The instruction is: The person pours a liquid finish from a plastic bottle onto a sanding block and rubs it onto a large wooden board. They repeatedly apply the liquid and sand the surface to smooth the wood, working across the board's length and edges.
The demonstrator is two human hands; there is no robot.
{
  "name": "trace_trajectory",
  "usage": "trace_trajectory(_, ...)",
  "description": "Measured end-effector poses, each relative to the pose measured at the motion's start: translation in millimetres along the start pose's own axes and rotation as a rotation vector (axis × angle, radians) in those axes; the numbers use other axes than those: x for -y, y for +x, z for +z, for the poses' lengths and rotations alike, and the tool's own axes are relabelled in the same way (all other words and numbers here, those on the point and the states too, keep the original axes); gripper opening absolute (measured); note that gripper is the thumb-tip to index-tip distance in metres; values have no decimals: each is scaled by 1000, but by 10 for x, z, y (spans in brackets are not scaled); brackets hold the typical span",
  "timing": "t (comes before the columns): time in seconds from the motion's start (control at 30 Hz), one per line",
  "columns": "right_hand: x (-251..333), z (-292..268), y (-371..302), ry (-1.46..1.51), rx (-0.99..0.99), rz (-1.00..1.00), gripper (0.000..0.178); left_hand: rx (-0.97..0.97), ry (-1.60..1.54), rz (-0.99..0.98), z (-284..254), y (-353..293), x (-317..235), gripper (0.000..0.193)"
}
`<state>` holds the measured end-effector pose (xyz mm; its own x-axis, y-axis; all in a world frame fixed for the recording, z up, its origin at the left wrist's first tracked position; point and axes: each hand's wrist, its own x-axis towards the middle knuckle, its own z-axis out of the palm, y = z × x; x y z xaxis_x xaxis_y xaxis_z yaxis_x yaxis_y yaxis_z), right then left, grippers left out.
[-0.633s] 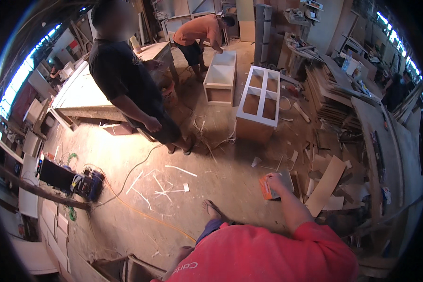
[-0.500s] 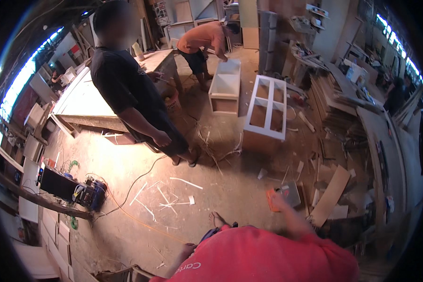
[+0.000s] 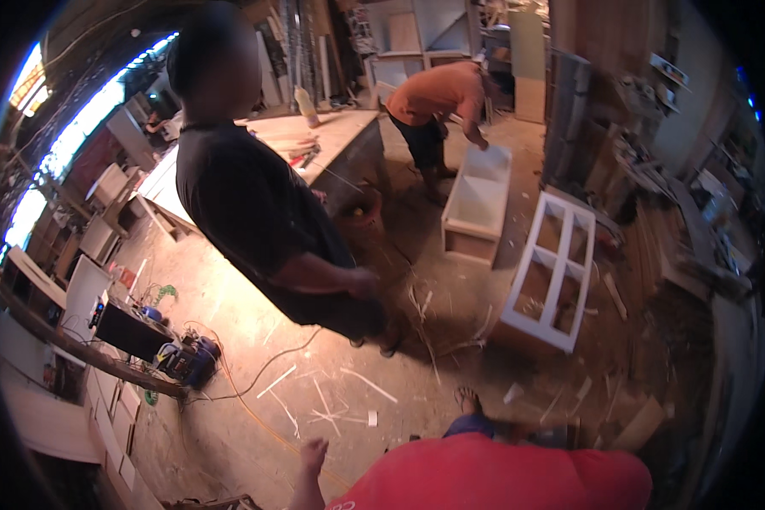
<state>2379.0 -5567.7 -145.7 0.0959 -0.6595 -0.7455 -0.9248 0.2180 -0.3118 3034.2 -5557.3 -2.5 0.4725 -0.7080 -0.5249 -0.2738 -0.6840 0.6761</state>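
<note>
My left hand [image 3: 314, 456] hangs at the lower middle, its fingers loosely apart and nothing visible in them. It is nearest to the thin pale strips [image 3: 336, 416] scattered on the floor. My right hand is out of view, with my red-sleeved shoulder [image 3: 608, 472] showing at the lower right. A bare foot in a sandal [image 3: 466, 398] is ahead of me. Farther off, to the right, stands a white-framed cabinet [image 3: 540, 316] with open compartments. Beside it is a pale open box cabinet [image 3: 476, 200].
A person in black [image 3: 259, 204] stands close, left of centre, by a wooden workbench [image 3: 348, 140]. Another person in orange [image 3: 438, 93] bends over the box cabinet. A blue compressor [image 3: 197, 361] and a cable [image 3: 263, 370] lie at left. Board offcuts [image 3: 642, 425] clutter the right.
My right arm, stretched toward an orange thing beside a grey sheet, has left the view. My left hand has risen into plainer sight. The view has shifted, and the cabinets appear lower and further right.
</note>
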Motion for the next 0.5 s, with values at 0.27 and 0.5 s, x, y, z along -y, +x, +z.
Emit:
trace_trajectory(0.27, 912, -3197, 2452, -191, -431, -272, 25, -81, -140, -543, 1133, -1025, -10, 28)
trace_trajectory(0.5, 1447, -3582, 4110, -328, -466, -625, 24, -191, -286, -480, 1728, -1172, -270, 29)
